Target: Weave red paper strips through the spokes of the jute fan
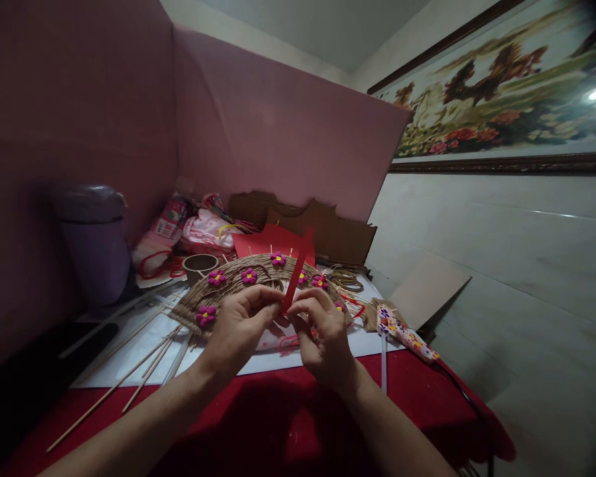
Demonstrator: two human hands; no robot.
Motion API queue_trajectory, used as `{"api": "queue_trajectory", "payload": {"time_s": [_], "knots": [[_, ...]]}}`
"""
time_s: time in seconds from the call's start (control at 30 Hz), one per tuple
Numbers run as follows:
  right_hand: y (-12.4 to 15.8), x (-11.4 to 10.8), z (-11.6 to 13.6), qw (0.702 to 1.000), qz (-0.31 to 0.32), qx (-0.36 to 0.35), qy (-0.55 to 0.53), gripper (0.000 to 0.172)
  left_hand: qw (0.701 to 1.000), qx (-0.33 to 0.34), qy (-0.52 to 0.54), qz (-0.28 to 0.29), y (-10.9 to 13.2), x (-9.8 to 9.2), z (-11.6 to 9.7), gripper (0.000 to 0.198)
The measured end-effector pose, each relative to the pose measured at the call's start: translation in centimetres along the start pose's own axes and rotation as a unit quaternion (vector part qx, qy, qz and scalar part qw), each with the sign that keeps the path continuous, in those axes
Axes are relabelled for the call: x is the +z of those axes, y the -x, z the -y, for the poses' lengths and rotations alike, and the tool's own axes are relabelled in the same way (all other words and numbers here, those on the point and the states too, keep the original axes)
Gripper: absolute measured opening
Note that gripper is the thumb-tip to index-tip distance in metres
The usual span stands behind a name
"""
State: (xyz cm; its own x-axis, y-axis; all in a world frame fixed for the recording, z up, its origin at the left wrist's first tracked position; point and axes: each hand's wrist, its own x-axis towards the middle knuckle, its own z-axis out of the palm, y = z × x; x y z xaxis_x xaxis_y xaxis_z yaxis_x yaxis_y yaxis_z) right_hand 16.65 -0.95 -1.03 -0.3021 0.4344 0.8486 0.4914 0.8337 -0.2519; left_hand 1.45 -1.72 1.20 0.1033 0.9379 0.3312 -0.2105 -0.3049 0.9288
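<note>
Both of my hands pinch the lower end of a narrow red paper strip (298,268) that stands up between them. My left hand (241,324) grips it from the left with closed fingers. My right hand (320,328) pinches it from the right. Just behind the hands lies a fan-shaped piece wound in brown twine (238,275), dotted with several pink flowers with yellow centres (206,315). It rests on a white sheet (129,354) over a red tablecloth (278,424).
Thin wooden sticks (109,391) lie at the left. A purple lidded container (94,242) stands far left, a small brown cup (199,265) behind the fan. Red paper (258,242), cardboard pieces (328,232) and a patterned glue gun (407,334) lie around. A pink board (278,126) backs the table.
</note>
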Motion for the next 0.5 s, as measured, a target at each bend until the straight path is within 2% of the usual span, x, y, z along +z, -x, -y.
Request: {"api": "queue_trajectory", "payload": {"time_s": [0.23, 0.5], "knots": [[0.03, -0.03, 0.06, 0.999, -0.007, 0.020, -0.035, 0.015, 1.000, 0.011, 0.000, 0.013, 0.10, 0.26, -0.12, 0.011], [0.04, 0.10, 0.13, 0.995, -0.011, 0.063, -0.077, 0.009, 0.996, -0.048, 0.072, 0.015, -0.27, -0.30, 0.74, 0.017]]}}
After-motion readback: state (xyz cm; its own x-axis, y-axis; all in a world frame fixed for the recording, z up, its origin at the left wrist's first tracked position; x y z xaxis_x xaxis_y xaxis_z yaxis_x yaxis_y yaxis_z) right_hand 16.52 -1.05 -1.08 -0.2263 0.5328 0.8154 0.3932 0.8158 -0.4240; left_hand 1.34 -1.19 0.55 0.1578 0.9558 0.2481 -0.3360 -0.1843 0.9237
